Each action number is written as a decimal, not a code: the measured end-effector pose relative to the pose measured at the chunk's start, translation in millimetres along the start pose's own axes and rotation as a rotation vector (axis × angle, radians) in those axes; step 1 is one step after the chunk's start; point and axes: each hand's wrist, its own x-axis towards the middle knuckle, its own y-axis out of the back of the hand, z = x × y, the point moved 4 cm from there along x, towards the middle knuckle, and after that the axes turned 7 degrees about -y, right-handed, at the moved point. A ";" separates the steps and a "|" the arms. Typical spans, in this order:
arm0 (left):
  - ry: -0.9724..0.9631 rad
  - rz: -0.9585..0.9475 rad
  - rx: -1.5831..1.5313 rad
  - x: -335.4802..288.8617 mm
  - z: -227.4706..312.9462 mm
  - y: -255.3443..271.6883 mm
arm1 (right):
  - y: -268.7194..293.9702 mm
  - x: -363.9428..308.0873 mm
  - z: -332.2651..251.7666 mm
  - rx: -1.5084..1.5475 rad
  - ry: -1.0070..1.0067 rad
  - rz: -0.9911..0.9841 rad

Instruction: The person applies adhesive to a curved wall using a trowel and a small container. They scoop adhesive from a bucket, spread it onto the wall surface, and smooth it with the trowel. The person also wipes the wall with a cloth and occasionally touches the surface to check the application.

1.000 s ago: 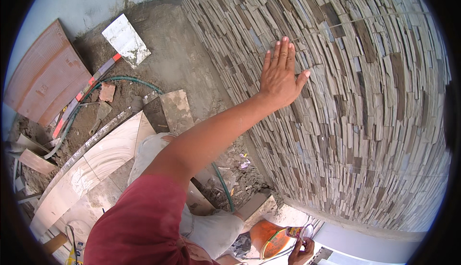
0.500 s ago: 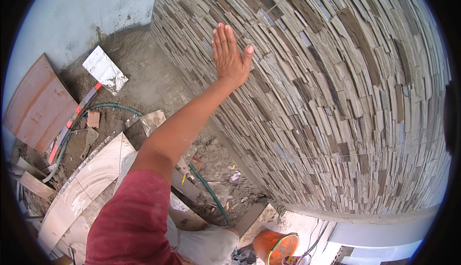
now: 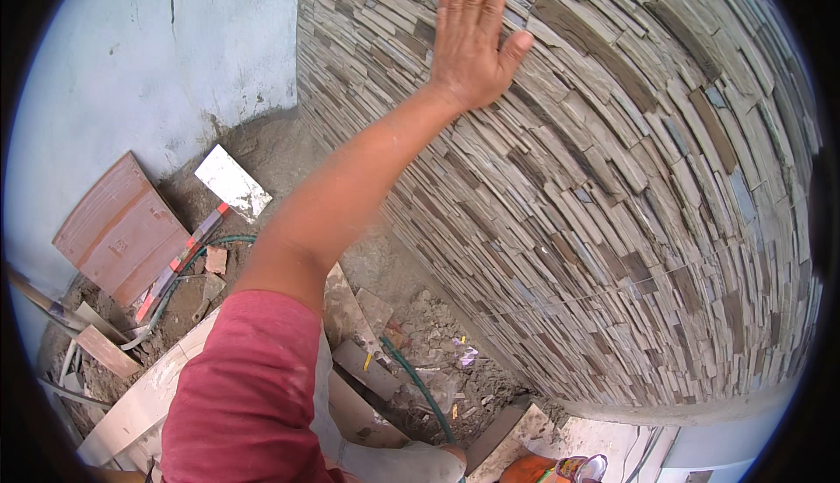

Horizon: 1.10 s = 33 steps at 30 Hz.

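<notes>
My left hand (image 3: 477, 41) lies flat against a wall faced with thin strips in stone-like greys and browns (image 3: 560, 229). Its fingers are stretched upward, the thumb is spread to the right, and the back of the hand faces me. Nothing is held in it. The left arm reaches up from a maroon sleeve (image 3: 241, 387) at the lower edge. My right hand is outside the picture.
A plain pale wall (image 3: 175, 54) meets the strip-faced wall at the corner. On the muddy ground lie a brown tile (image 3: 122, 229), a white tile piece (image 3: 232, 181), a red-and-grey level-like bar (image 3: 184, 260) and a green hose (image 3: 420, 387). An orange bucket (image 3: 527, 470) stands at the bottom.
My left hand has moved up and to the right along the strip-faced wall, still flat with its fingers out. The view has shifted, so the orange bucket sits lower in the picture.
</notes>
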 end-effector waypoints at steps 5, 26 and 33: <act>0.912 0.057 -0.139 8.2 -191.8 32.8 | -16.9 -20.9 39.0 -0.097 -0.021 -0.037; 1.079 0.075 -0.136 -80.1 -179.1 13.8 | -53.2 30.6 -53.0 -0.038 0.032 -0.041; 1.710 -0.077 -0.326 -232.5 -220.3 9.5 | -58.0 34.4 -68.9 -0.026 -0.004 -0.150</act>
